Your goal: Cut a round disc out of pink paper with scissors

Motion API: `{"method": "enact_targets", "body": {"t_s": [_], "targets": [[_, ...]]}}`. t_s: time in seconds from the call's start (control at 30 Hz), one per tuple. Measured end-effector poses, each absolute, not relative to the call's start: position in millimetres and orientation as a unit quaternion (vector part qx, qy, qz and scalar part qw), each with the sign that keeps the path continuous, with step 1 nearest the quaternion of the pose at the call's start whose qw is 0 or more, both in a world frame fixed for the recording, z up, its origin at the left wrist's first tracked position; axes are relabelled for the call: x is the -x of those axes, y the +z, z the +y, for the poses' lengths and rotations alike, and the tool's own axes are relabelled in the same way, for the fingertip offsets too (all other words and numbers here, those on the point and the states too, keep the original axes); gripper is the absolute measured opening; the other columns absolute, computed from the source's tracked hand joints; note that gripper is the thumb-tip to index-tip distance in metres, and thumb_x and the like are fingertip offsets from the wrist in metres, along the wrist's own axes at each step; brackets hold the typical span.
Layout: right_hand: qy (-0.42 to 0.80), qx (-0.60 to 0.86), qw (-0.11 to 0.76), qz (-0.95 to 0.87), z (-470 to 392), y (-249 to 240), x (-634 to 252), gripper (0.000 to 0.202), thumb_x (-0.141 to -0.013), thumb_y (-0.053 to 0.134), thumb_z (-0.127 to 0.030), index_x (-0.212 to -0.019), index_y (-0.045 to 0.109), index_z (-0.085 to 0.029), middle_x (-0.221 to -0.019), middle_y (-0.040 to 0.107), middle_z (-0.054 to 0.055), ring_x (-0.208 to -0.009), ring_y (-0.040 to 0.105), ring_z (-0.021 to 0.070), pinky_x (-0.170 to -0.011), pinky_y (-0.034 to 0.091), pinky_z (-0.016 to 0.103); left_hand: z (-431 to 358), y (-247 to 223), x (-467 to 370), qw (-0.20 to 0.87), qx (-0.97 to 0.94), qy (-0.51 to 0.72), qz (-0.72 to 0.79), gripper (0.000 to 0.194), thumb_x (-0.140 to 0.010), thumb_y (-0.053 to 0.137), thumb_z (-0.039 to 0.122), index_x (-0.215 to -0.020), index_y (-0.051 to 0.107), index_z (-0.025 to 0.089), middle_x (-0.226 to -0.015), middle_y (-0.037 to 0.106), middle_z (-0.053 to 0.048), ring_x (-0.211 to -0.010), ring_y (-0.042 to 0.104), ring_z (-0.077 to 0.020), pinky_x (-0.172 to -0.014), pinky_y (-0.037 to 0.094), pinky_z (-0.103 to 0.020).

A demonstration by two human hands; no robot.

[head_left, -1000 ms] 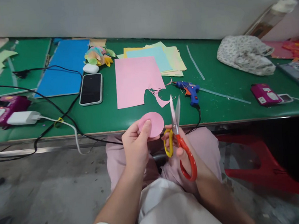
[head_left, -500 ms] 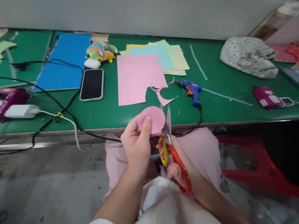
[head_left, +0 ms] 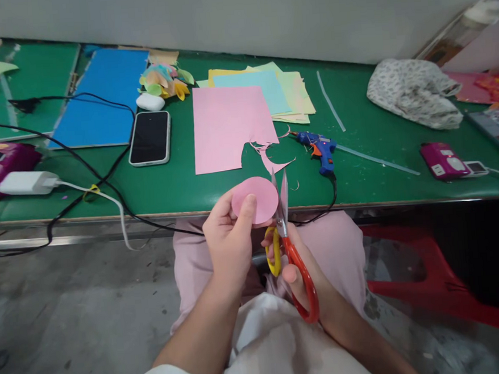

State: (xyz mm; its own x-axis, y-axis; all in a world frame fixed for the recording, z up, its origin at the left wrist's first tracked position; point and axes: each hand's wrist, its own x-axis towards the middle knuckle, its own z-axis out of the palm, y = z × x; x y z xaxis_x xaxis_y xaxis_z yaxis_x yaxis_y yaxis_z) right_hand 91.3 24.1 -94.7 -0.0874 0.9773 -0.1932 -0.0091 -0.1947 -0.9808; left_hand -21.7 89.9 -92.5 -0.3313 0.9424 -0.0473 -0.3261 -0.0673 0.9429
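Observation:
A round piece of pink paper (head_left: pixel 261 197) is pinched in my left hand (head_left: pixel 230 239), thumb on top. My right hand (head_left: pixel 298 269) holds scissors (head_left: pixel 282 227) with one red and one yellow handle. Their blades stand apart, points away from me, right beside the right edge of the pink disc. Beyond my hands, a pink sheet (head_left: pixel 223 126) with a rounded bite cut from its lower right corner lies on the green table (head_left: pixel 181 192). Thin curled pink offcuts (head_left: pixel 271 160) lie at that cut.
Right of the sheet rests a blue glue gun (head_left: pixel 324 150) with a glue stick in it. Coloured papers (head_left: pixel 296 87) are stacked behind. On the left are a phone (head_left: pixel 150 138), a white case (head_left: pixel 150 101), black cables and a purple power socket (head_left: pixel 9 167). A patterned cloth (head_left: pixel 411 93) lies at right.
The view has shifted slightly. My hands, the pink disc and the scissors keep nearly the same pose, with the scissor blades still apart.

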Motion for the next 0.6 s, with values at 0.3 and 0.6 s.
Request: {"method": "enact_targets", "body": {"t_s": [0.3, 0.6], "targets": [[0.588, 0.527, 0.495, -0.362, 27.3, -98.4, -96.1, 0.033, -0.091, 0.065, -0.049, -0.116, 0.061, -0.028, -0.081, 0.054, -0.002, -0.066, 0.049, 0.0136, -0.059, 0.043, 0.026, 94.1, -88.1, 25.6, 0.562, -0.286, 0.616, 0.472, 0.038, -0.071, 0.082, 0.029, -0.107, 0.071, 0.021, -0.086, 0.073, 0.001, -0.064, 0.067, -0.0118, -0.053, 0.060, -0.021], [0.617, 0.504, 0.544, -0.265, 38.5, -93.9, -103.7, 0.034, -0.086, 0.070, -0.046, -0.110, 0.057, -0.025, -0.068, 0.058, -0.003, -0.055, 0.051, 0.0143, -0.054, 0.048, 0.028, 95.7, -103.2, 47.1, 0.561, -0.481, 0.603, 0.300, 0.009, -0.077, 0.081, 0.024, -0.068, 0.078, 0.023, -0.098, 0.075, -0.008, -0.113, 0.068, -0.0254, -0.104, 0.052, -0.038]]}}
